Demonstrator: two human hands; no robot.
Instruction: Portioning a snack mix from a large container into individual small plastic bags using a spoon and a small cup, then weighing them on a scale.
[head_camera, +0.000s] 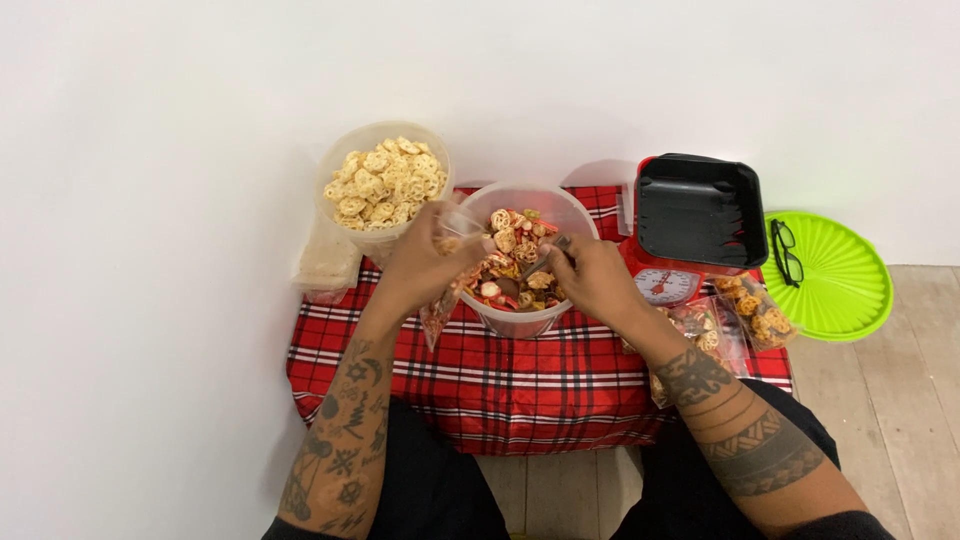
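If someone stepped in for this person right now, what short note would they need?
Left hand: holds a small clear bag open at the tub's edge.
Right hand: holds a scoop over the tub of mixed snacks.
Full tub of pale snacks behind left; scale right.
Done: a few filled bags lie by the scale.
Left: the held bag looks barely filled.

The right hand (598, 280) covers most of a thin utensil (548, 252); whether it is a spoon or tongs cannot be told. The left hand (425, 265) hides the mouth of the clear bag (440, 315) it pinches. Just right of the right hand, the scale (666, 285) dial is too small to read.
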